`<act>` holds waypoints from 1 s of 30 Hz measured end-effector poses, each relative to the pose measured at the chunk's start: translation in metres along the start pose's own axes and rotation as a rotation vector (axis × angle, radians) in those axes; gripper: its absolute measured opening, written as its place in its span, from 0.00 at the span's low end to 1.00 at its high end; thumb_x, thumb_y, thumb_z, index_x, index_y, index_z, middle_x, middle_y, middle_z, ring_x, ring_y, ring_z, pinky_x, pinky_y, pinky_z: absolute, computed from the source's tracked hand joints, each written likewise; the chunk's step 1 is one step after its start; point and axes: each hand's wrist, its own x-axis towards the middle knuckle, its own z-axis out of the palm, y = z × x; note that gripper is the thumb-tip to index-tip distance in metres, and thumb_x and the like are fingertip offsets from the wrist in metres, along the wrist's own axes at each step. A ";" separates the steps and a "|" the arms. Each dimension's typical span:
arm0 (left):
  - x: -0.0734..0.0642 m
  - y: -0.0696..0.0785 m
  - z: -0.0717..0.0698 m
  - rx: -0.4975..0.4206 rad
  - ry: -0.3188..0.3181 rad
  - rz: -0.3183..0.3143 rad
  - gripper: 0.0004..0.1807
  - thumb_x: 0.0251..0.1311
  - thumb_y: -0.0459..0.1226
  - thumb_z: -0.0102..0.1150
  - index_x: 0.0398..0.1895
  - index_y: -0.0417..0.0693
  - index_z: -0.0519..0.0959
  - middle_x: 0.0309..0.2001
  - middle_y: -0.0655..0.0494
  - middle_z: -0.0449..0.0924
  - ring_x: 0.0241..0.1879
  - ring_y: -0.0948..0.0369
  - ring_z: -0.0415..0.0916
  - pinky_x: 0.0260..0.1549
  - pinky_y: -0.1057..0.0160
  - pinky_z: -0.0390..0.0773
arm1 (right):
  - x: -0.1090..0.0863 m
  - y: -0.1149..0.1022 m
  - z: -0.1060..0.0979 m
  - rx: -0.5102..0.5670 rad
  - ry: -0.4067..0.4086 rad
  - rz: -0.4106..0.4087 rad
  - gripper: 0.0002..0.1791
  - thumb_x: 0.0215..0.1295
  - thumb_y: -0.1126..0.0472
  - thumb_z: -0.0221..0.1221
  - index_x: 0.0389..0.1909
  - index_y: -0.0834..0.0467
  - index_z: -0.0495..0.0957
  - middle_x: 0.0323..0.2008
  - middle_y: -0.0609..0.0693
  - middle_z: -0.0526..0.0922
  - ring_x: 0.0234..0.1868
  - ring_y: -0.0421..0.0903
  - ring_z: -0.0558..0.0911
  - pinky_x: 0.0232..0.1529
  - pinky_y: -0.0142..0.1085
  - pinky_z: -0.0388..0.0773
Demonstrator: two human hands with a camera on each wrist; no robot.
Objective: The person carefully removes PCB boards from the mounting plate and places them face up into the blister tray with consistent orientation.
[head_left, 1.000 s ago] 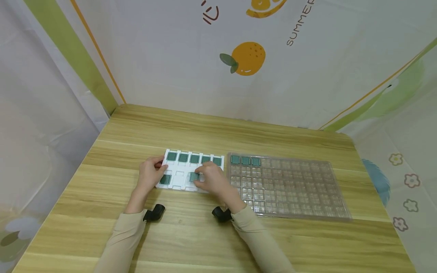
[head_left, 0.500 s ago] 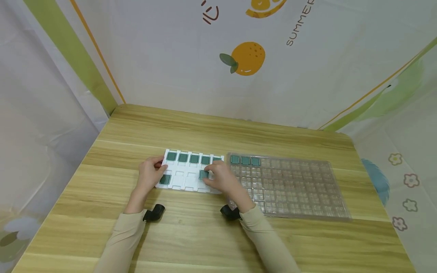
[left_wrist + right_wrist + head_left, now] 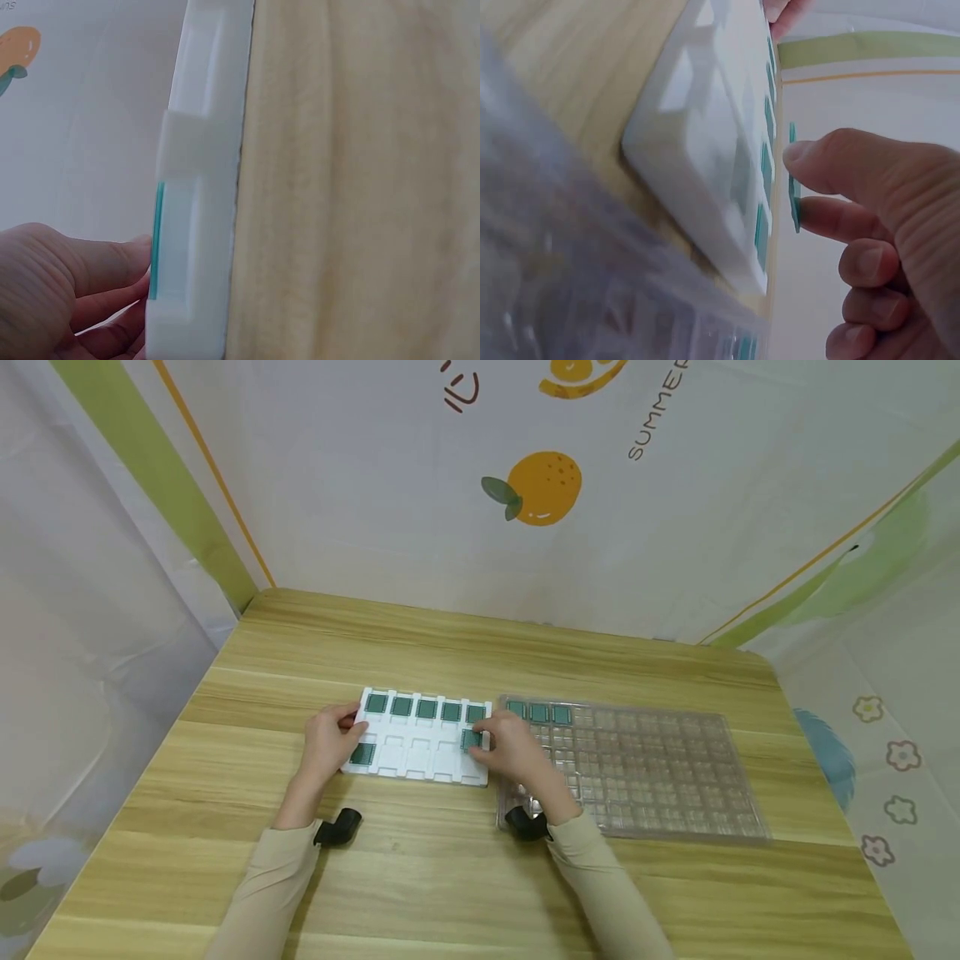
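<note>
1. Green and thin, one chip [image 3: 470, 740] is up in the right hand [image 3: 521, 752]: I see thumb and one finger narrow on opposite edges, the other fingers curled and holding nothing.
2. That chip hangs over the right end of the white tray [image 3: 405, 727], apart from it in the right wrist view. The tray lies on the surface [image 3: 420, 893], well in from its far and left edges.
3. The left hand [image 3: 327, 743] has its fingers closed on the white tray's left end, which I take as steadying it.
4. Six seated chips [image 3: 427, 709] fill the tray's far row and its near-left pocket. Three placed chips [image 3: 539, 713] sit in the clear tray [image 3: 637, 777] just beside, towards the surface's right edge.
5. I judge the step in hand to be a carry between trays. The next move calls for a light edge pinch, chip level, lined up square before any lowering.
</note>
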 end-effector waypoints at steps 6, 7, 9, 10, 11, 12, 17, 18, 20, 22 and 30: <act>0.000 0.000 -0.001 0.013 -0.004 0.012 0.18 0.56 0.24 0.58 0.49 0.22 0.74 0.38 0.31 0.77 0.37 0.45 0.74 0.36 0.53 0.75 | -0.004 0.010 -0.005 0.010 0.028 -0.014 0.14 0.50 0.63 0.69 0.38 0.65 0.83 0.31 0.54 0.82 0.31 0.46 0.74 0.34 0.38 0.73; 0.000 0.000 -0.001 0.012 -0.004 0.014 0.18 0.56 0.24 0.58 0.49 0.22 0.74 0.38 0.31 0.76 0.37 0.45 0.74 0.36 0.53 0.75 | -0.005 0.012 -0.005 0.013 0.034 -0.014 0.14 0.50 0.63 0.69 0.38 0.65 0.83 0.30 0.53 0.81 0.30 0.46 0.73 0.32 0.37 0.73; 0.000 0.000 -0.001 0.011 -0.004 0.014 0.18 0.56 0.24 0.58 0.49 0.21 0.74 0.38 0.31 0.76 0.37 0.45 0.74 0.36 0.53 0.75 | -0.007 0.016 -0.007 0.016 0.039 -0.008 0.13 0.50 0.64 0.69 0.37 0.65 0.83 0.28 0.53 0.79 0.27 0.44 0.71 0.29 0.35 0.71; 0.000 0.000 -0.001 0.010 -0.004 0.013 0.18 0.56 0.24 0.58 0.49 0.21 0.74 0.38 0.30 0.76 0.37 0.45 0.73 0.36 0.53 0.75 | -0.008 0.018 -0.007 0.016 0.040 -0.001 0.13 0.50 0.64 0.69 0.37 0.65 0.83 0.27 0.52 0.78 0.26 0.43 0.70 0.27 0.34 0.70; 0.000 0.001 -0.001 0.009 -0.005 0.012 0.18 0.56 0.24 0.58 0.50 0.21 0.74 0.38 0.30 0.76 0.37 0.45 0.73 0.36 0.52 0.75 | -0.008 0.019 -0.008 0.015 0.037 0.009 0.13 0.50 0.64 0.69 0.37 0.65 0.83 0.26 0.52 0.77 0.25 0.42 0.68 0.26 0.33 0.69; 0.000 0.001 -0.001 0.008 -0.006 0.009 0.18 0.56 0.24 0.58 0.50 0.21 0.74 0.38 0.30 0.76 0.37 0.45 0.73 0.37 0.52 0.75 | -0.009 0.021 -0.009 0.015 0.034 0.016 0.13 0.50 0.64 0.69 0.38 0.65 0.83 0.26 0.52 0.77 0.25 0.42 0.68 0.26 0.32 0.69; 0.000 0.001 -0.001 0.007 -0.008 0.001 0.18 0.56 0.24 0.57 0.50 0.22 0.73 0.39 0.30 0.76 0.37 0.45 0.73 0.37 0.53 0.75 | -0.013 0.029 -0.014 0.012 0.028 0.031 0.14 0.51 0.64 0.69 0.39 0.65 0.83 0.28 0.52 0.79 0.26 0.42 0.70 0.27 0.34 0.70; 0.000 0.001 -0.001 0.009 -0.007 0.002 0.18 0.56 0.24 0.57 0.50 0.22 0.74 0.39 0.30 0.76 0.37 0.45 0.73 0.37 0.53 0.75 | -0.014 0.031 -0.014 0.014 0.028 0.035 0.14 0.51 0.65 0.69 0.39 0.65 0.83 0.28 0.52 0.79 0.26 0.43 0.70 0.27 0.34 0.70; 0.000 0.001 -0.001 0.009 -0.006 0.004 0.18 0.56 0.24 0.58 0.50 0.22 0.74 0.39 0.30 0.76 0.37 0.45 0.73 0.37 0.53 0.75 | -0.015 0.035 -0.016 0.009 0.029 0.046 0.14 0.51 0.65 0.69 0.39 0.65 0.83 0.28 0.52 0.79 0.26 0.43 0.70 0.27 0.34 0.70; 0.000 0.002 -0.001 0.009 -0.005 0.007 0.18 0.56 0.24 0.58 0.50 0.22 0.74 0.39 0.30 0.76 0.37 0.45 0.73 0.37 0.53 0.75 | -0.017 0.039 -0.017 0.009 0.030 0.058 0.14 0.51 0.65 0.68 0.40 0.65 0.83 0.28 0.52 0.80 0.26 0.43 0.70 0.27 0.34 0.70; 0.000 0.000 0.000 0.015 0.002 0.017 0.18 0.55 0.24 0.58 0.49 0.22 0.74 0.39 0.30 0.76 0.36 0.45 0.73 0.36 0.53 0.75 | -0.018 0.050 -0.020 -0.016 0.010 0.079 0.14 0.52 0.65 0.68 0.40 0.65 0.83 0.29 0.52 0.79 0.26 0.42 0.69 0.27 0.35 0.70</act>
